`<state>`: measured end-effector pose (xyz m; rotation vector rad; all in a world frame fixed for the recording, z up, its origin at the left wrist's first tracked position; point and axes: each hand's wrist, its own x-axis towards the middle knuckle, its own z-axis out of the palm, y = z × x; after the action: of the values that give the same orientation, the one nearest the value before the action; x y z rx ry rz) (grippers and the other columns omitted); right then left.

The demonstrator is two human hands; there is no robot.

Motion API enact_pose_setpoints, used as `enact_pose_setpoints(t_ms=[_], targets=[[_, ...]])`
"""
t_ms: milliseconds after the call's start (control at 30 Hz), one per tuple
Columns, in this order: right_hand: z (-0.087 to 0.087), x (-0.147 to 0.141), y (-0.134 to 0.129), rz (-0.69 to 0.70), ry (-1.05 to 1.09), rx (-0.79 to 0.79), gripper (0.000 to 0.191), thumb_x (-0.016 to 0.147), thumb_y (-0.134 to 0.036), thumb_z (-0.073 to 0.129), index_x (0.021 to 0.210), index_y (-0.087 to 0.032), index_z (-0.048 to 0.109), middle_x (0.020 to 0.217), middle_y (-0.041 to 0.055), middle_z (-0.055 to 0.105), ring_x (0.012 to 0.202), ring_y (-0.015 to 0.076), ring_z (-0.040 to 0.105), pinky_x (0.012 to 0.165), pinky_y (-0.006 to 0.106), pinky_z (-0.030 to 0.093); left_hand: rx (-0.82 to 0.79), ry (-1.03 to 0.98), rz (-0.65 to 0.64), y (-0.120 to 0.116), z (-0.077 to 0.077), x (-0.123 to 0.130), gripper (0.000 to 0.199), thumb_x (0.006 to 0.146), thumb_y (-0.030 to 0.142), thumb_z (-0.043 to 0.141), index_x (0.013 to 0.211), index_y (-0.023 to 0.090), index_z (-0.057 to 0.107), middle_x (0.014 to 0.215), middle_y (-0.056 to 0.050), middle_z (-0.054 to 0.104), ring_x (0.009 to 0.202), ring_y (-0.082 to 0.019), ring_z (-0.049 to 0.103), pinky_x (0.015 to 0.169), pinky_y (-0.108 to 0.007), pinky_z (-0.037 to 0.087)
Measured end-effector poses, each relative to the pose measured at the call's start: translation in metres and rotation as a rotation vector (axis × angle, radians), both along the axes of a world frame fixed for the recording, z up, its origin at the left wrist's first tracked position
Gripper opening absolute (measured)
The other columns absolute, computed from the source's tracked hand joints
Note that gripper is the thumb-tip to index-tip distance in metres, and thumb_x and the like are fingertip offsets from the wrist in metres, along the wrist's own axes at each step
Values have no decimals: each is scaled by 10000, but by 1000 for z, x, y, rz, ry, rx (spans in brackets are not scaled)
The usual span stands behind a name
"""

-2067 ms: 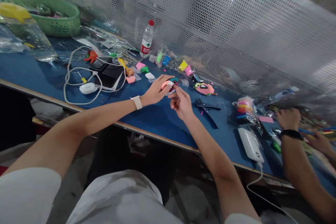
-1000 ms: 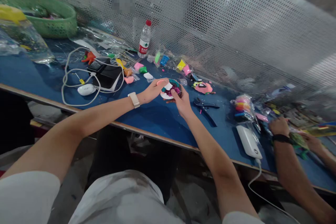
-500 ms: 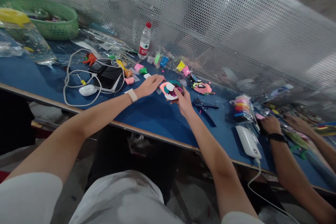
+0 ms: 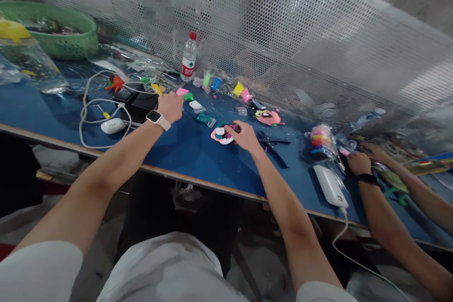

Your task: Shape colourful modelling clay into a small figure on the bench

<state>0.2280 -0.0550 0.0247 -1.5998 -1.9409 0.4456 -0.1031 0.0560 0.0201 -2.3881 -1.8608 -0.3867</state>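
right hand (image 4: pixel 244 137): was laid over the edge of the multicoloured clay disc (image 4: pixel 221 135), fingers curled down onto it, pinning it flat to the blue table (image 4: pixel 198 155). A light press would probably have been best, since soft clay dents easily.
clay disc: was set flat on the table just left of that hand, pink and white with teal and dark bits.
left hand (image 4: pixel 171 105): was stretched further back, fingers bent loosely over the small clay packets (image 4: pixel 189 99); a real grip couldn't be made out (knuckles hid the fingertips).
pliers (image 4: pixel 274 144): were left just right of the disc, close enough to be bumped by the wrist.
white cable (image 4: pixel 87 120): was looped beside the left forearm, a snag risk on any pull-back.
power bank (image 4: pixel 329 185): was parked near the table edge, right side.
co-worker's hand (image 4: pixel 358 163): was kept busy beyond it, well apart from the disc.
pink clay figure (image 4: pixel 267 117): was sat behind the disc.
water bottle (image 4: pixel 188 58): was stood upright at the mesh wall.
green basket (image 4: pixel 58 37): was parked far left.
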Motion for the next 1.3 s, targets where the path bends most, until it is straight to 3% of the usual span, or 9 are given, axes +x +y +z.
enact_pose_setpoints(t_ms=[133, 233, 367, 500, 600, 733, 900, 1033, 1300], targets=[[-2, 6, 3, -105, -82, 46, 631, 1026, -835, 595, 807, -254, 712, 855, 76, 804, 853, 288, 743, 776, 387, 511, -102, 73, 19, -8, 11, -1, 367, 1038, 173, 675, 1380, 67, 752, 1242, -262, 783, 1102, -360, 753, 936, -458, 548], [-4, 10, 6, -149, -3, 104, 619, 1042, -834, 584, 937, -258, 787, 1021, 100, 868, 966, 313, 791, 898, 433, 572, -107, 120, -7, -19, 21, 5, 397, 1072, 121, 568, 1434, 51, 715, 1301, -274, 788, 1131, -359, 765, 961, -465, 559], [-7, 8, 8, -103, 27, 314, 611, 1052, -823, 589, 1098, -248, 794, 1169, 142, 863, 1132, 350, 771, 1094, 538, 591, -60, 77, -120, -27, 23, 22, 437, 1127, 137, 456, 1511, 77, 657, 1335, -267, 790, 1188, -375, 779, 1009, -480, 575], [-6, 0, 4, -62, 43, 470, 551, 1071, -761, 631, 1251, -260, 771, 1262, 148, 831, 1267, 375, 726, 1177, 601, 572, -20, -256, -480, -29, 9, 49, 488, 1165, 209, 444, 1627, 126, 580, 1384, -222, 781, 1224, -307, 776, 1035, -406, 572], [-3, -8, -1, 30, 94, 505, 499, 1070, -733, 675, 1243, -275, 775, 1275, 150, 826, 1284, 386, 717, 1203, 623, 559, -91, -507, -782, -35, -5, 69, 514, 1152, 217, 459, 1651, 142, 560, 1232, -165, 811, 1088, -258, 788, 962, -361, 581], [-1, -17, -8, 91, 221, 435, 512, 1053, -763, 710, 1274, -303, 748, 1234, 132, 835, 1218, 361, 759, 1139, 580, 606, -134, -671, -982, -44, -17, 83, 498, 1152, 243, 503, 1645, 189, 552, 1125, -117, 801, 930, -216, 756, 855, -321, 559], [1, -21, -11, 99, 341, 343, 612, 980, -823, 782, 1301, -306, 718, 1083, 80, 848, 1052, 315, 810, 1099, 527, 625, -112, -792, -1004, -45, -17, 83, 521, 1164, 262, 533, 1682, 214, 512, 1149, -117, 799, 915, -198, 735, 850, -311, 551], [2, -20, -8, 113, 387, 265, 600, 984, -855, 747, 1158, -284, 811, 1110, 93, 882, 1048, 322, 823, 1056, 515, 645, -105, -825, -955, -44, -14, 81, 474, 1160, 301, 570, 1628, 224, 577, 1097, -91, 786, 851, -184, 704, 807, -298, 536], [4, -23, -11, 82, 403, 308, 607, 960, -879, 755, 1045, -279, 798, 1035, 91, 865, 1015, 316, 818, 1031, 507, 666, -39, -918, -830, -48, -6, 80, 365, 1170, 253, 517, 1514, 195, 621, 1047, -71, 778, 821, -166, 682, 823, -305, 549]])
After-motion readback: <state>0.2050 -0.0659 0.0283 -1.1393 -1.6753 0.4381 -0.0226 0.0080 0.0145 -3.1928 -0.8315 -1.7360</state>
